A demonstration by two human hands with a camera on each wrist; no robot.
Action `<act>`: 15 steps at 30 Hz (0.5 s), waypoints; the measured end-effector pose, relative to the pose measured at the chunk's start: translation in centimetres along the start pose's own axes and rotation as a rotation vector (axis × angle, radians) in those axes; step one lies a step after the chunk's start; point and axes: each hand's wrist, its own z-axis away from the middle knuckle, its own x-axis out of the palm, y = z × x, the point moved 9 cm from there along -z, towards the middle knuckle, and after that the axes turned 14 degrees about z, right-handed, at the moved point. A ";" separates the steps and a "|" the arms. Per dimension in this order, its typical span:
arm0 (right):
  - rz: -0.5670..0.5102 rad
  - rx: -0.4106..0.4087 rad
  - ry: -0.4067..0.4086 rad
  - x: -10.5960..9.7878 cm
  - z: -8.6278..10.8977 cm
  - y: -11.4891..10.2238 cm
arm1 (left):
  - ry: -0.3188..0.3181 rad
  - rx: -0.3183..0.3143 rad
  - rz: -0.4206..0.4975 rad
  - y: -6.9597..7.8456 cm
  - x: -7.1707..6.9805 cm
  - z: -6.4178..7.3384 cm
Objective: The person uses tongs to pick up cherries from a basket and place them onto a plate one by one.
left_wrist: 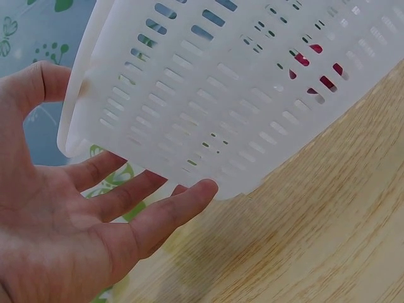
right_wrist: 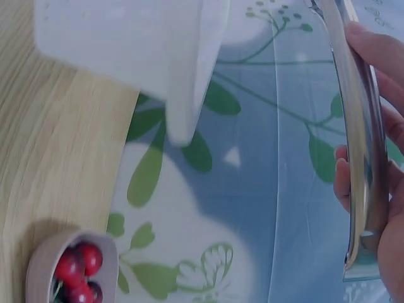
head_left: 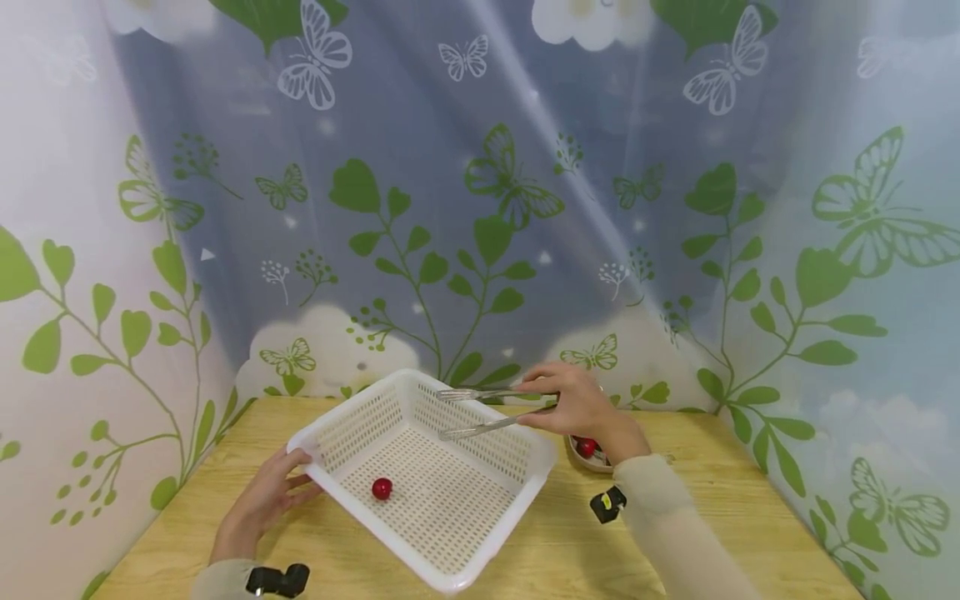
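A white perforated plastic basket (head_left: pixel 442 500) stands at the centre of the head view with one red cherry (head_left: pixel 382 488) lying on its floor. My left hand (head_left: pixel 262 496) grips the basket's left corner, thumb over the rim and fingers spread below and outside it, as the left wrist view shows. Metal tongs (head_left: pixel 480 429) are in my right hand (head_left: pixel 573 404), their two arms apart above the basket's far right side. Nothing is between the tong tips. Beneath my right wrist, a small bowl (right_wrist: pixel 41 271) contains several cherries (right_wrist: pixel 69 268); the forearm partly hides it in the head view.
The pale wooden table (head_left: pixel 600 542) carries the basket and the bowl. A patterned curtain (head_left: pixel 450 208) with leaves and butterflies rises behind the table and along both sides. Black camera mounts sit on both wrists.
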 end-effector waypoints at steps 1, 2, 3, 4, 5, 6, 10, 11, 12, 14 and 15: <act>-0.010 -0.005 -0.007 0.2 -0.3 -0.3 | -0.002 0.000 -0.004 0.0 0.0 0.0; -0.019 -0.011 -0.012 0.5 -0.7 -0.6 | -0.002 0.002 -0.006 0.0 0.0 0.0; -0.019 -0.016 -0.019 0.7 -1.0 -0.8 | -0.001 0.004 -0.010 0.0 0.0 0.0; -0.023 -0.024 -0.025 0.9 -1.4 -1.1 | -0.001 0.005 -0.011 0.0 0.0 0.0; -0.021 -0.029 -0.030 1.1 -1.9 -1.4 | 0.002 0.005 -0.012 0.0 0.0 0.0; -0.011 -0.035 -0.032 1.3 -2.3 -1.6 | 0.003 0.006 -0.010 0.0 0.0 0.0; 0.014 -0.061 -0.048 2.1 -4.0 -2.7 | 0.005 0.004 -0.001 0.1 -0.1 0.0; 0.021 -0.065 -0.052 2.4 -4.4 -3.0 | 0.004 0.003 0.000 0.1 -0.1 0.0; 0.028 -0.069 -0.064 2.7 -4.8 -3.2 | 0.002 0.002 0.002 0.1 0.0 0.1; 0.034 -0.067 -0.099 3.5 -5.3 -3.6 | 0.001 0.003 0.000 0.1 0.0 0.0; 0.043 -0.063 -0.124 4.0 -5.6 -3.7 | 0.000 0.003 -0.002 0.1 0.0 0.0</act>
